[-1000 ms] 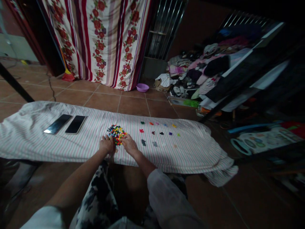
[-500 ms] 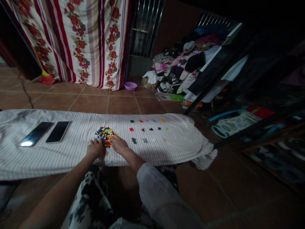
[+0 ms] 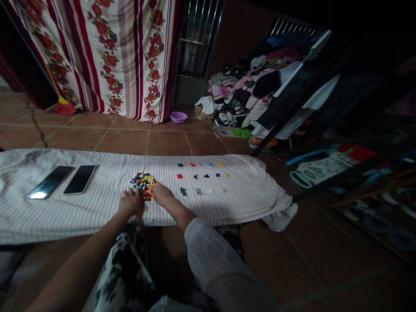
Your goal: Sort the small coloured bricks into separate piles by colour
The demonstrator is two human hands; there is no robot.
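Observation:
A heap of small bead-like pieces [image 3: 144, 181] in many colours lies on the striped cloth [image 3: 113, 173]. At its near left edge rests my left hand [image 3: 131, 203], fingers apart and touching the pieces. My right hand [image 3: 162, 195] is at the right side of the heap, fingers bent together and pointing into it; whatever they pinch is hidden. To the right, small groups of pieces sorted by colour sit in three rows, among them a red group [image 3: 180, 176], a yellow group [image 3: 221, 164] and a dark grey group [image 3: 183, 191]. A tan piece [image 3: 146, 208] lies between my wrists.
Two phones, one with a bright reflection [image 3: 50, 182] and one dark [image 3: 80, 179], lie on the cloth at left. Beyond are a floral curtain [image 3: 120, 60], a purple basin [image 3: 178, 117] and a pile of clothes [image 3: 247, 89]. The cloth's right end hangs in folds.
Both hands stay at the heap, with only slight finger movement. The sorted groups look the same; the whole view has shifted very slightly.

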